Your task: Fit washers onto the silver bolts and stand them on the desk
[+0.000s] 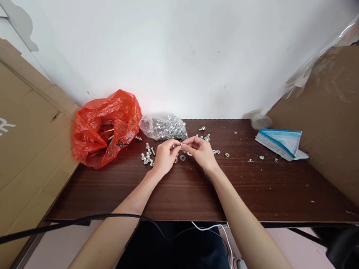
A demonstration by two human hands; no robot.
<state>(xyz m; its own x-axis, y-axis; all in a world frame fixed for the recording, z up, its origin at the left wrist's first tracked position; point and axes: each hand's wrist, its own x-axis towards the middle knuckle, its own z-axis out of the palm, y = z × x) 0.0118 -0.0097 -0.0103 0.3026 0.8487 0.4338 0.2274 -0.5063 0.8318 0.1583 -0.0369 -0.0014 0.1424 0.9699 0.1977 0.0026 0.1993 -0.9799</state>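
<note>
My left hand (pixel 164 155) is closed in a pinch on a small silver bolt (pixel 174 145), partly hidden by the fingers. My right hand (pixel 201 152) meets it fingertip to fingertip, pinching a tiny metal piece (pixel 181 143) whose kind I cannot make out. Just below the hands, a flat washer (pixel 182 158) lies on the table. Left of my left hand stands a cluster of several bolts (pixel 147 159). Behind the hands rests a clear plastic bag (pixel 164 127) full of metal hardware. Nuts (pixel 227 155) and another bolt (pixel 207 137) lie to the right.
An open red plastic bag (pixel 119 108) with hardware inside sits at the left of the dark wooden table (pixel 193 194). Cardboard (pixel 25 137) flanks the left side, a brown box (pixel 341 115) the right. A blue-and-white packet (pixel 279 142) lies back right. A black cable (pixel 97 216) crosses in front.
</note>
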